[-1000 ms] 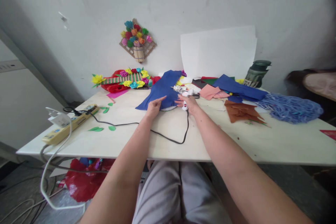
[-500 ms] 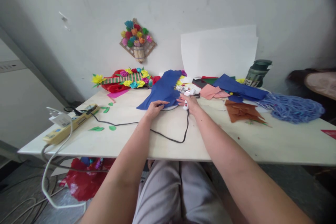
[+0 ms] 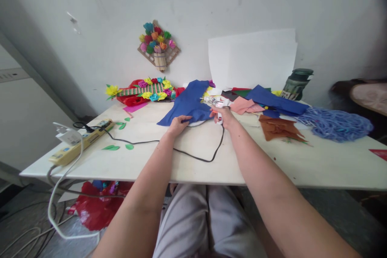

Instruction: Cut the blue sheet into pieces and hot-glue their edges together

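A white hot glue gun [image 3: 223,105] is in my right hand [image 3: 225,116], its nozzle pointing left over the blue sheet and its black cord hanging down to the table. My left hand [image 3: 179,125] grips the near edge of the blue sheet [image 3: 190,102], thumb and fingers at its rim. The sheet is spread out and looks like cloth or crepe paper; I cannot tell which. From under its near edge shows a curved white rim [image 3: 198,123] of something mostly covered.
On the left lie a yellow power strip [image 3: 80,143] and green paper leaves [image 3: 129,147]. Behind them is a flower-decorated woven piece [image 3: 148,90]. To the right are pink paper [image 3: 243,105], brown paper [image 3: 279,127], blue yarn [image 3: 341,125] and a dark bottle [image 3: 298,84]. The cord crosses the table.
My right hand has shifted slightly right with the glue gun, which now shows more clearly, and the cord has followed. My left fingers have moved slightly on the blue sheet's edge.
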